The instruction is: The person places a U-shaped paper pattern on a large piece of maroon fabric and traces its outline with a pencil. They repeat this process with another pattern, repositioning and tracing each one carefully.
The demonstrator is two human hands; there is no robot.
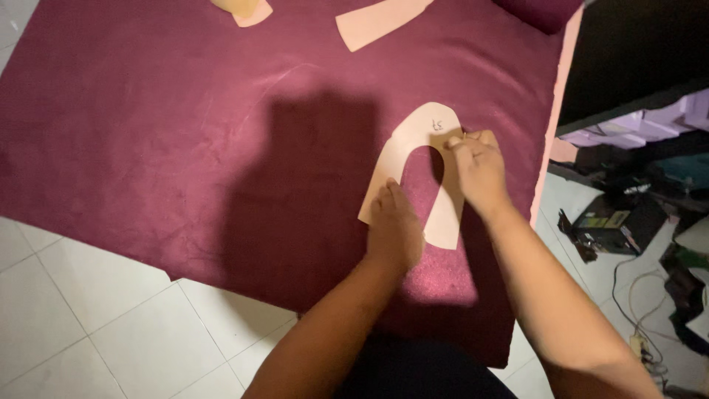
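Head view. My left hand (pixel 394 225) lay flat, palm down, fingers pressed together and pointing away from me, on the lower left leg of a pale, horseshoe-shaped paper pattern (pixel 413 144). My right hand (pixel 476 168) rested on the pattern's right leg near the top of the arch, fingers curled and bunched at the paper's outer edge; whether they pinched the edge or only pressed on it I could not tell.

The pattern lay flat on a maroon velvety fabric (pixel 148 133), right of the sheet's middle and near its right border, with its open end towards me and its rounded top away from me. A small handwritten mark sat near the top of the arch. The maroon cloth showed through the opening between the two legs.

My shadow (pixel 310 185) fell across the fabric just left of the pattern.

At the far edge of the fabric, well apart from my hands, lay two further pale pattern pieces: a long curved strip (pixel 380 21) and a smaller piece (pixel 244 9) cut off by the frame. A roll of the same maroon cloth (pixel 539 11) sat at the far right corner.

The fabric was spread on a white tiled floor (pixel 88 318). To the right, past its edge, stood dark boxes and cables (pixel 628 229).
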